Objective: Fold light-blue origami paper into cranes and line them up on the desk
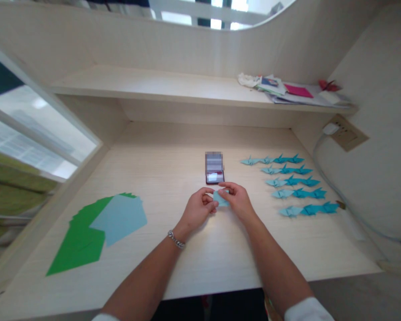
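Between the fingers (214, 204) of both hands is a small light-blue paper (223, 201). The left hand (196, 209) pinches its left side, and the right hand (239, 203) grips it from the right, thumb across the top. Just beyond the fingers, a phone (215, 177) lies on the desk (167, 156). To their right, well apart, folded blue cranes (310, 210) stand in five rows, pale to deeper blue. Far to their left, blue sheets (125, 218) overlap green sheets (78, 243). Nearer the body than the fingers, a bracelet (176, 240) circles the left wrist. High beyond the fingers runs a shelf (153, 84).
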`<state>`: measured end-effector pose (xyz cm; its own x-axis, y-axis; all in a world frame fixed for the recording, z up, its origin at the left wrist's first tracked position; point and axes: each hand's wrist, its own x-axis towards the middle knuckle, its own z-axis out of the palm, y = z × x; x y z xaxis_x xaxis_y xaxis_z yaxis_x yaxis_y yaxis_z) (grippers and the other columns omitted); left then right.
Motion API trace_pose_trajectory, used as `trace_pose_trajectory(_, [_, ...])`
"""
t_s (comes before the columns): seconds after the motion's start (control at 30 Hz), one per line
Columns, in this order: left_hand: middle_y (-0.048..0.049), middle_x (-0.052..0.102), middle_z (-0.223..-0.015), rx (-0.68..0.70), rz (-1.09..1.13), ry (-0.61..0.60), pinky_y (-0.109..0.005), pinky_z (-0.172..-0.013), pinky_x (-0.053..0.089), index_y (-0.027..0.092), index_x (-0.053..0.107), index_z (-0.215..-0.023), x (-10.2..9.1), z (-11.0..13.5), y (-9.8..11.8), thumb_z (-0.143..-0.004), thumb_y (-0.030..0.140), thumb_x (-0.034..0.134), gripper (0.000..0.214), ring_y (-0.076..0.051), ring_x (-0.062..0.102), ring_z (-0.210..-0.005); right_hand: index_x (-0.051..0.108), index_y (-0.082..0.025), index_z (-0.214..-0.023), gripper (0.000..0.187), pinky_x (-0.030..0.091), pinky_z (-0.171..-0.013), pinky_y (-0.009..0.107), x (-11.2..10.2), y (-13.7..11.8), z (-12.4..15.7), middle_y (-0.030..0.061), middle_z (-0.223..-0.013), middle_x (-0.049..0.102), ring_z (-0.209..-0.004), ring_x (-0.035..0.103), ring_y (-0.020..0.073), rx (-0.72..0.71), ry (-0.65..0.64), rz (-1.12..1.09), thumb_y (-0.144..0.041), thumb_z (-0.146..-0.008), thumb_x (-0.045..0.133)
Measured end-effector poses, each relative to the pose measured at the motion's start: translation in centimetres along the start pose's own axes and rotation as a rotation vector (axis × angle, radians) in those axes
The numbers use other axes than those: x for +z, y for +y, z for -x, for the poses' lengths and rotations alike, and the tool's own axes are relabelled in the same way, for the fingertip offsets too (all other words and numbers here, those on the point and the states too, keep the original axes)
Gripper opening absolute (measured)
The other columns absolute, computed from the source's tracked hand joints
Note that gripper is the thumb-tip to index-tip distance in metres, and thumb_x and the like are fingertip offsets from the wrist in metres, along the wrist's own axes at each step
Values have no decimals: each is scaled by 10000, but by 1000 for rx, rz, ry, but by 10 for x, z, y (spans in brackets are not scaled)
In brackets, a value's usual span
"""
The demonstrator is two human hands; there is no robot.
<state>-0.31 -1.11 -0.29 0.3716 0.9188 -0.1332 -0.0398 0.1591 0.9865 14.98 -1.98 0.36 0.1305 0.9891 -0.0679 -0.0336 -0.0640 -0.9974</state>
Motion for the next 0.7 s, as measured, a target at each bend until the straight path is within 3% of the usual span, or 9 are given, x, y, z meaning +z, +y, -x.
trace_pose_trajectory(0.13, [-17,647,-669,23,-15,8,-266,-583,495,145,586,-937,-2,-2,-1,-672,208,691,292,-145,622,-593,677,-160,-749,239,457,-599,278,-4,3,-3,37,-702,668,-630,581,162,-6,49,39,-377,-652,702])
trace_pose_trajectory(0.27, [-58,672,-801,123,-65,138,-289,-678,503,146,632,-945,-9,-6,-1,-691,239,687,276,-162,637,-718,645,-154,-773,274,469,-588,269,-4,8,-5,33,-694,663,-623,589,156,26,16,-2,-410,-680,674])
trace_pose_trajectory(0.37, [-68,674,-842,187,-138,232,-304,-716,498,152,629,-977,-15,-8,-1,-732,262,657,270,-169,633,-763,636,-156,-782,239,445,-563,247,-5,8,-4,12,-670,640,-600,566,137,-14,-27,128,-388,-728,628])
trace_pose_trajectory(0.53, [-46,669,-783,222,-233,279,-285,-681,483,166,614,-932,-14,-5,2,-744,268,649,217,-163,632,-726,677,-183,-768,150,428,-610,243,-6,0,1,4,-704,660,-663,574,143,-164,-105,401,-320,-747,620])
trace_pose_trajectory(0.7, [-39,666,-787,255,-303,320,-261,-650,475,177,644,-949,-12,-3,9,-749,326,652,250,-152,621,-715,715,-188,-797,160,443,-560,246,-4,-3,4,10,-648,675,-558,577,141,-140,19,376,-314,-743,631])
